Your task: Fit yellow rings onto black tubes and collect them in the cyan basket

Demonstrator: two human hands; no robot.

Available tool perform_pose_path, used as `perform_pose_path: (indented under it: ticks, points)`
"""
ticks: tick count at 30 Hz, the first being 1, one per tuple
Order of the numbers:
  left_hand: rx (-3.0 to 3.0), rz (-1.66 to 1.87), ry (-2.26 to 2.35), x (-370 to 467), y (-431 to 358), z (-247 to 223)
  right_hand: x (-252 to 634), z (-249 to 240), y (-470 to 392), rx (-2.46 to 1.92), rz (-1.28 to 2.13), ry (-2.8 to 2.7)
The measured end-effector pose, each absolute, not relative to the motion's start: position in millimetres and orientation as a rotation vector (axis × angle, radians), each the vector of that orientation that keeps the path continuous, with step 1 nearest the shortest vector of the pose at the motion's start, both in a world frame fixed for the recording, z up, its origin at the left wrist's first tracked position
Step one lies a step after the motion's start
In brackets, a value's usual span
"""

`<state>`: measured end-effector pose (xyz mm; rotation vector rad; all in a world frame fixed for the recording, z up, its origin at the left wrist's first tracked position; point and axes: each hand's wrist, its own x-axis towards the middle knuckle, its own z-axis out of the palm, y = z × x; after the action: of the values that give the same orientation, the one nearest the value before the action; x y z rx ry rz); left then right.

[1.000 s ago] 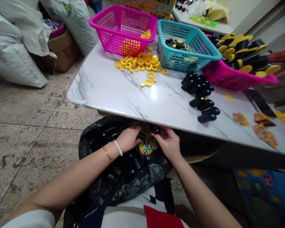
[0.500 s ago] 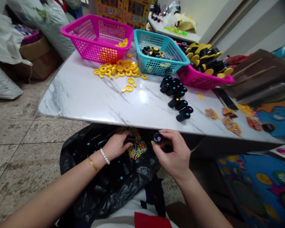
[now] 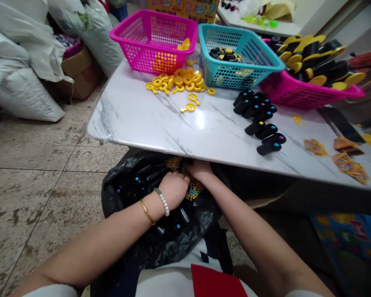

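Both my hands are low in a black plastic bag [image 3: 200, 225] under the table's front edge. My left hand [image 3: 175, 190], with a pearl bracelet [image 3: 163, 202] and a gold bangle [image 3: 146, 211] at its wrist, has curled fingers beside a heap of small colourful beads [image 3: 194, 190]. What they close on is hidden. Just to the right, my right hand [image 3: 201, 170] reaches into the beads, its fingers mostly out of sight. Black cylinders [image 3: 184, 215] with coloured dots lie in the bag around my left hand.
On the marble-patterned table [image 3: 136, 123] several black cylinders [image 3: 267, 131] lie near yellow ring pieces [image 3: 176, 80]. Behind them stand a pink basket [image 3: 136, 49], a blue basket [image 3: 235, 76] and another pink basket [image 3: 315, 99] heaped with black-and-yellow parts. White sacks [image 3: 27, 86] stand at left.
My right hand has moved left and down from beside the bag into the beads, and the black cylinder it held is out of sight. The cylinder in my left hand no longer shows.
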<state>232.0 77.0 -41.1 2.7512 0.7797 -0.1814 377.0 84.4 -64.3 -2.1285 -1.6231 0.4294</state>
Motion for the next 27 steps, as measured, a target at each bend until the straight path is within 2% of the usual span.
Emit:
perform_pose_path:
  ticks: [5,10,14,18,24,27]
  points:
    - [2.737,-0.062,0.817,219.4,76.4,-39.0,372.6,-50.7,54.8,-2.107,0.486,-1.524]
    - [2.739,-0.05,0.785,218.0,77.5,-39.3,374.4,-40.3,12.1,-1.777,0.675,-1.201]
    - [2.764,-0.1,0.737,225.6,76.7,-37.3,373.4,-24.0,-5.9,-1.714,0.606,-1.229]
    - [2.729,-0.086,0.706,227.1,77.7,-34.3,392.6,0.7,-36.1,-1.743,0.358,-1.166]
    - [2.699,-0.139,0.46,227.5,84.1,-37.5,476.2,34.7,-65.0,-2.053,-0.331,-0.959]
    - [2.679,-0.211,0.367,229.3,89.5,-39.4,522.3,41.7,-50.2,-2.189,-0.354,-0.923]
